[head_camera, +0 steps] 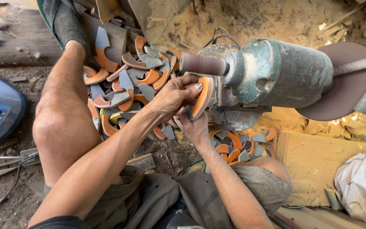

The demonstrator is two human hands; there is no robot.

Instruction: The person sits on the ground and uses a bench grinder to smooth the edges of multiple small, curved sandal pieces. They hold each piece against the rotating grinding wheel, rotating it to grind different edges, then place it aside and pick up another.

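Holding a curved orange piece (202, 97) on its edge, both hands bring it up just under the spinning drum (203, 64) of the grinder (276, 74), most likely so the drum can rub it smooth. Left hand (172, 95) is curled, fingers pinching the piece from 9 o'clock. Right hand (193, 127) pushes up from 6 o'clock, fingers bent on its lower side. More pieces lie in a pile (128, 80) on the floor at 10 o'clock, close enough to grab. Another heap (242, 146) sits at 5 o'clock.
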